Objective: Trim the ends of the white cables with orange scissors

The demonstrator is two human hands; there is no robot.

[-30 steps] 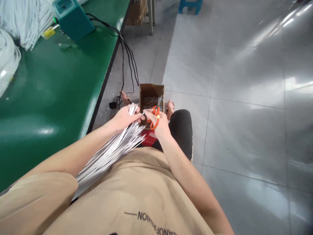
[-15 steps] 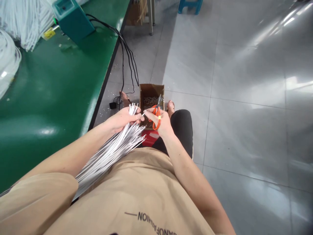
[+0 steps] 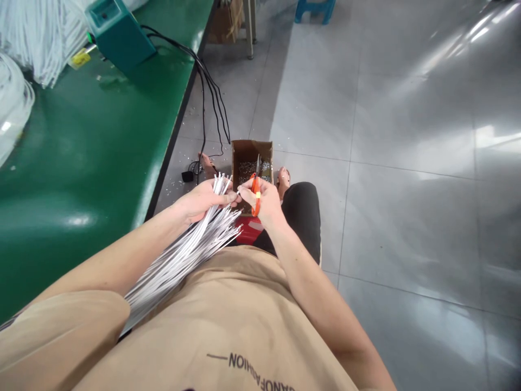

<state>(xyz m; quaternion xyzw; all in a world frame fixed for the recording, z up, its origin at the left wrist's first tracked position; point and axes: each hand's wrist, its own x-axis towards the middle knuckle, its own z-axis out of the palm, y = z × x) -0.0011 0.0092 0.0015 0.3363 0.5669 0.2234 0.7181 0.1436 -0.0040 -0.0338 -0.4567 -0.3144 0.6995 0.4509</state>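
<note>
A bundle of thin white wires (image 3: 191,239) runs from my lap up to my left hand (image 3: 207,199), which is closed around its upper part. Some wire ends poke out above that hand, while others fan out loose below it. My right hand (image 3: 264,201) carries orange-handled scissors (image 3: 256,187), their blades pointing away from me over the box. The thumb and fingertips of that hand also pinch at a wire end close to the left fingertips; the exact grip is too small to make out.
Between my feet stands a cardboard box (image 3: 252,145) with small clippings inside. The green table (image 3: 106,141) on the left bears a teal machine (image 3: 120,35) and white wire coils (image 3: 44,38). Black cables (image 3: 211,81) hang off its edge. A blue stool (image 3: 315,8) is farther off.
The scissors have turned in my right hand, their tips swinging left. My right fingertips have come slightly lower and closer to the left hand. The left hand keeps its hold on the wires.
</note>
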